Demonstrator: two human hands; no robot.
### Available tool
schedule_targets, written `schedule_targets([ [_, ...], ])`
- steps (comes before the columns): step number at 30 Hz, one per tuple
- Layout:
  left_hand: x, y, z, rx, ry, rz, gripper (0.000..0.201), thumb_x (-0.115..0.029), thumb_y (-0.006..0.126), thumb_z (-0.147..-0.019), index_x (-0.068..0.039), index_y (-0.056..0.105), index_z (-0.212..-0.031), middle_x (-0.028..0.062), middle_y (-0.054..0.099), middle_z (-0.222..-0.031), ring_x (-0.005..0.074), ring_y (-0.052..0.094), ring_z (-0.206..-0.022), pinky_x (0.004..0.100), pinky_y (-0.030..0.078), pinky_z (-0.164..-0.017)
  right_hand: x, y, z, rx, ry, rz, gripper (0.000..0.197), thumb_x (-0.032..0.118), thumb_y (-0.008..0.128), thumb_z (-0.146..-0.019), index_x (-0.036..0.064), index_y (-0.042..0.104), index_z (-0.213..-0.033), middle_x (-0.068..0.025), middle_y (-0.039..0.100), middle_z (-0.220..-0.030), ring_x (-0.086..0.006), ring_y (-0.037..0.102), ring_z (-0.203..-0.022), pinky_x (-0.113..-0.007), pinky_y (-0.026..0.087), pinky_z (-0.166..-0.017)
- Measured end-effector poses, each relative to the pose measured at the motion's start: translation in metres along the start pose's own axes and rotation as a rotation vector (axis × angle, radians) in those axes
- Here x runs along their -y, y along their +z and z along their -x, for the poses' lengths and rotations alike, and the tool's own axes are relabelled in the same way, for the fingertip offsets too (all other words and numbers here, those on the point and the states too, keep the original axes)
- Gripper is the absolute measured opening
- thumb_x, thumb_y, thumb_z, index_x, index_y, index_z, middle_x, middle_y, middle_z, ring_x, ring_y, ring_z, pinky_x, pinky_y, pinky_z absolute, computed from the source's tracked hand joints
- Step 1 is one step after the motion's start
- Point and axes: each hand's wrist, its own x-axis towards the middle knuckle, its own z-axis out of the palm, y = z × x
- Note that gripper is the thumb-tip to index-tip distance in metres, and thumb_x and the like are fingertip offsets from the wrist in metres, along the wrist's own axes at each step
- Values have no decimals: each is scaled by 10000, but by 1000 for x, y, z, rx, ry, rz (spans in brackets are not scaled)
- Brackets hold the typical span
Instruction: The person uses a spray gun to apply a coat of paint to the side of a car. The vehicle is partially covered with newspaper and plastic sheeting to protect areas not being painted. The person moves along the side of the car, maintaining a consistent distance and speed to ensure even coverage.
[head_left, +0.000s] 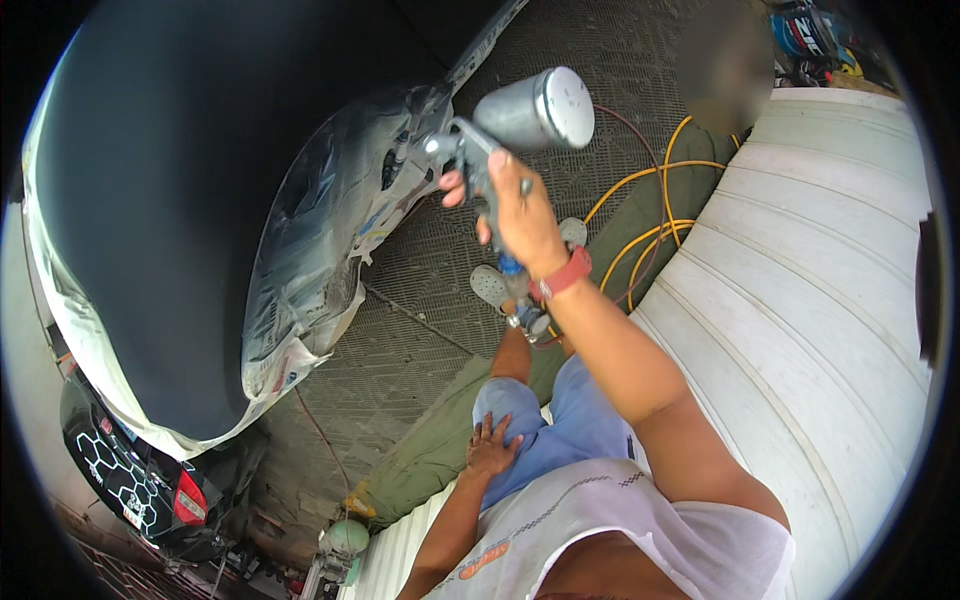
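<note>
My right hand, with a red watch at the wrist, is closed around the grip of a spray gun. A silvery round paint cup sits on top of the gun, its lid tilted to the right. The nozzle points left, toward a dark, smooth car panel and stands apart from it. Masking plastic covers the wheel-arch opening beside the panel. My left hand lies on my left thigh with its fingers spread, holding nothing.
Yellow hose loops over the mesh-patterned floor on the right. White ribbed panelling runs along the right side. A dark vehicle with a red tail lamp is at lower left. A green tank stands near the lower edge.
</note>
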Motion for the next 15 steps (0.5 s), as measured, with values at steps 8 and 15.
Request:
schedule_targets([
  [8, 21, 10, 2, -47, 54, 131, 775, -654, 482, -1016, -287, 284, -1669, 177, 181, -1747, 431, 227, -1584, 511, 245, -1285, 4, -35, -76, -337, 96, 97, 647, 541, 415, -1103, -54, 652, -1192, -142, 735, -908, -174, 717, -730, -274, 509, -441],
  [15, 16, 18, -2, -131, 78, 210, 772, -647, 479, -1020, -243, 318, -1658, 190, 247, -1725, 429, 275, -1569, 497, 253, -1285, 51, 32, 8, -82, -67, 161, 554, 457, 429, -1129, -33, 665, -1236, -76, 730, -932, -102, 666, -755, -245, 493, -488],
])
